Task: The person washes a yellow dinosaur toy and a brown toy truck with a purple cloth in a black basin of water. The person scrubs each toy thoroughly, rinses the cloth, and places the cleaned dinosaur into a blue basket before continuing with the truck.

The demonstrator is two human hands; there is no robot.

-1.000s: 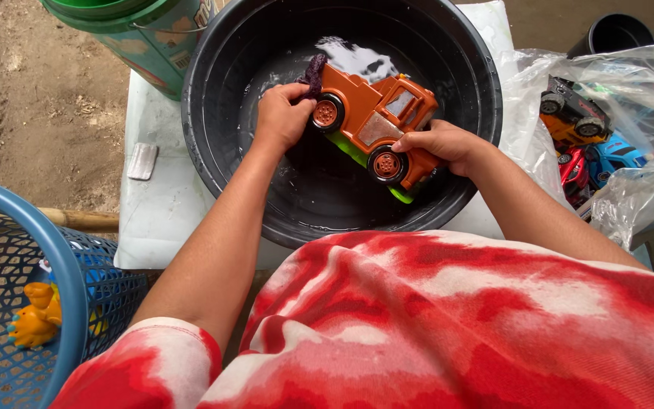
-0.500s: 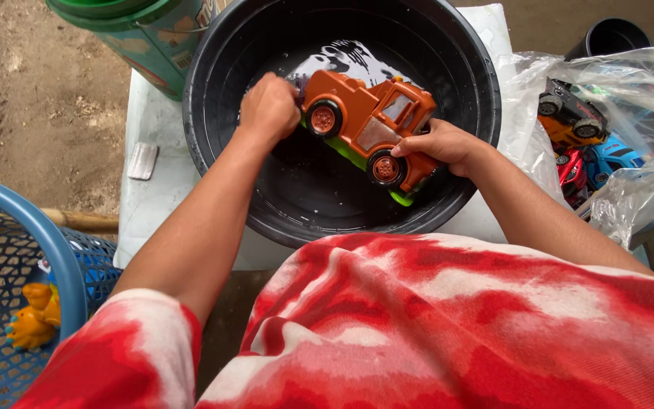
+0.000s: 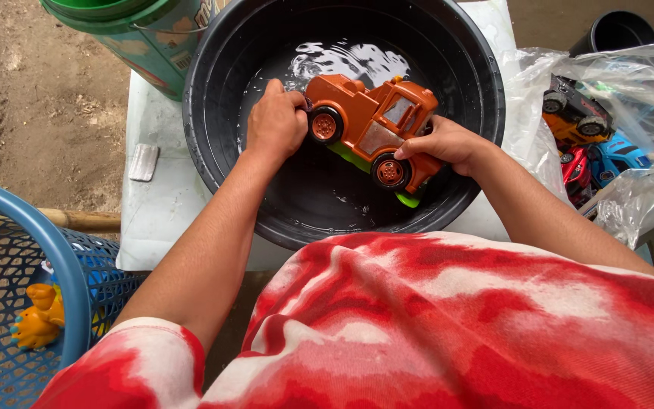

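Both hands hold an orange plastic toy truck with a green underside (image 3: 369, 125) inside a round black plastic basin (image 3: 213, 91) that has shallow, foamy water at its bottom. The left hand (image 3: 275, 125) is closed at the truck's front end, its fingers curled against the part beside the front wheel; what lies under the palm cannot be made out. The right hand (image 3: 448, 144) grips the rear of the truck, thumb on the side panel above the back wheel, fingers wrapped round the far end. The truck is tilted, wheels facing the camera. The basin sits on a white worktop (image 3: 153, 220). Just beside it stands a green plastic bucket (image 3: 126, 23); to the right a clear plastic bag of toy cars (image 3: 607, 136); at lower left a blue mesh basket (image 3: 9, 280).
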